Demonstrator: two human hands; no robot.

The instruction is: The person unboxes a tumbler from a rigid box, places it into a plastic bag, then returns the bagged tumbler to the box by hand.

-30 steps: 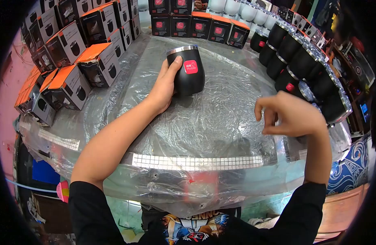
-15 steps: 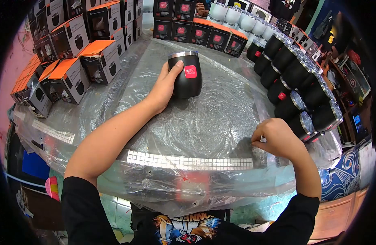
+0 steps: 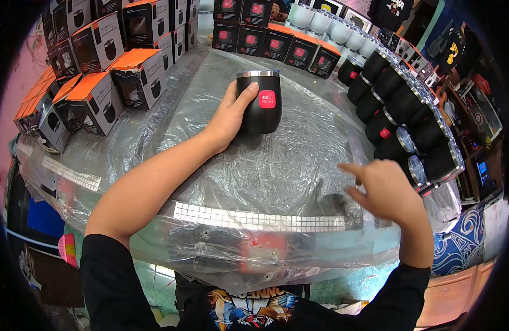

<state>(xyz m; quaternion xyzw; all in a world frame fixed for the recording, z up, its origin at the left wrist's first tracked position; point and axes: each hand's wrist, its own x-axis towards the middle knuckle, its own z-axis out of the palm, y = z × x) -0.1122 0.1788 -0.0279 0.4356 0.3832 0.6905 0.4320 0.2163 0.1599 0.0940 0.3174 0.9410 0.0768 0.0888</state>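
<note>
A black tumbler (image 3: 259, 116) with a silver rim and a pink label reading "IDX Mobile" is upright over the middle of the plastic-covered table (image 3: 210, 182). My left hand (image 3: 232, 113) is wrapped round its left side, thumb on the front beside the label. To the right, my right hand (image 3: 381, 187) is above the table with the index finger and thumb apart, nothing between them. Near it stand rows of black tumblers (image 3: 406, 105) with silver rims, the closest ones tilted.
Orange-topped boxes (image 3: 138, 77) are stacked at the left, and black boxes (image 3: 276, 44) line the back. White tumblers (image 3: 321, 23) stand behind on the right. A strip of small silver squares (image 3: 254, 219) runs along the front edge. Part of another person's hand shows at the far back.
My right hand's fingers have opened from a pinch. The tumbler in my left hand appears slightly further right, as the whole view has shifted a little.
</note>
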